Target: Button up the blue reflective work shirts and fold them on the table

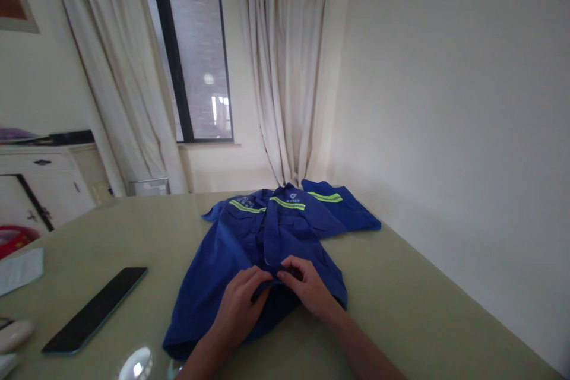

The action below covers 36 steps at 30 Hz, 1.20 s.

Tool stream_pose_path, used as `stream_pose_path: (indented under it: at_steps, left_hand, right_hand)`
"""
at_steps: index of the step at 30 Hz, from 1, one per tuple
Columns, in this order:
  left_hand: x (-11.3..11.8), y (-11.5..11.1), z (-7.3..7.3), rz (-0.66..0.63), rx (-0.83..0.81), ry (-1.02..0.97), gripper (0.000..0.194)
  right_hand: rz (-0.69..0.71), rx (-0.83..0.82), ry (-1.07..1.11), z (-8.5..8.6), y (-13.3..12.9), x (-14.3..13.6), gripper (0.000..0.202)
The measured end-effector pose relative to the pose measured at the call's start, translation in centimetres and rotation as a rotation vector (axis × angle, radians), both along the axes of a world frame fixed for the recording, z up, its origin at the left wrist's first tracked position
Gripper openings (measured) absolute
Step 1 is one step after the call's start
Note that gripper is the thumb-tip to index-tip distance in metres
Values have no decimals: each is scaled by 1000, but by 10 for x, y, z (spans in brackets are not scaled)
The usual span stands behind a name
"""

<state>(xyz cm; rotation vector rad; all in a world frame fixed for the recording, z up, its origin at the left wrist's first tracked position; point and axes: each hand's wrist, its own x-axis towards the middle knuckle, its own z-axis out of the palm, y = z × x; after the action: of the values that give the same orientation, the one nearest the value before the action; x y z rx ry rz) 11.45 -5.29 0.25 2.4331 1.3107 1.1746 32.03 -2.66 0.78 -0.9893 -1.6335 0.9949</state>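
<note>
Blue work shirt [238,249] lies front-up on the table [392,303]; my left hand [240,297] and right hand [310,288] pinch its near edge, close together. I should keep both grips level and the cloth slack, so nothing twists.

A home, most likely, is being looked in on here: long pale curtains [289,59] are hung in soft folds on both sides of a window [200,59], upper left of centre; a frame [18,9] is mounted on the wall [445,71], far upper left; a white cabinet [57,175] with a dark ornate pull [42,162] is set mid-left; below, a broad table [401,303] is seen.
</note>
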Motion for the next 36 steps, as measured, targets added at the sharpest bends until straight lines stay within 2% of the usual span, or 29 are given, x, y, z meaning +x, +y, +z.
stream_pose_path:
  at_steps: [8, 16, 19, 22, 25, 29, 36]
  left_hand:
    - [4, -4, 14, -138, -149, -184, 18]
    - [14, 2, 4, -89, -230, -311, 12]
    - [13, 3, 6, -54, -206, -367, 12]
    - [11, 3, 8, -79, -209, -416, 13]
    - [10, 5, 7, -97, -259, -462, 10]
    - [11, 6, 7, -112, -351, -527, 19]
    - [12, 3, 9, -65, -371, -428, 16]
  right_hand:
    - [68, 8, -19, 7, 1, 2, 31]
    - [-39, 2, -10, -2, 4, 5, 29]
    - [-42, -17, 0, 1, 4, 6, 28]
    - [-33, -26, 2, 4, 3, 5, 29]
    - [8, -34, -15, 6, 1, 3, 29]
    - [1, 2, -81, 7, 0, 2, 25]
    - [-143, -24, -52, -11, 4, 2, 36]
